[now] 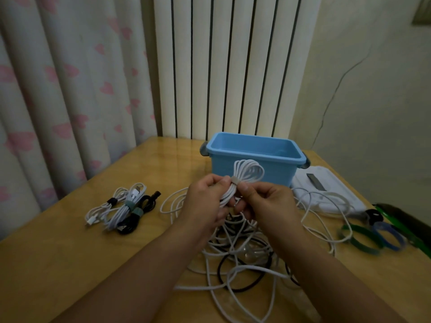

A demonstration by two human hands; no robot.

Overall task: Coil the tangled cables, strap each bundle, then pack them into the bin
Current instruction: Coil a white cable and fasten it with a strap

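White coil (245,177) was gripped by both hands, left (205,201) and right (268,203), closed on its strap (235,180), in front of bin (254,157); bare surface (58,264) was seen along near-left edge

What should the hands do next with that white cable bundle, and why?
Probably press the strap closed. Both hands, left hand and right hand, pinch it around the coiled white cable, which looks fully coiled, and the blue bin looks empty.
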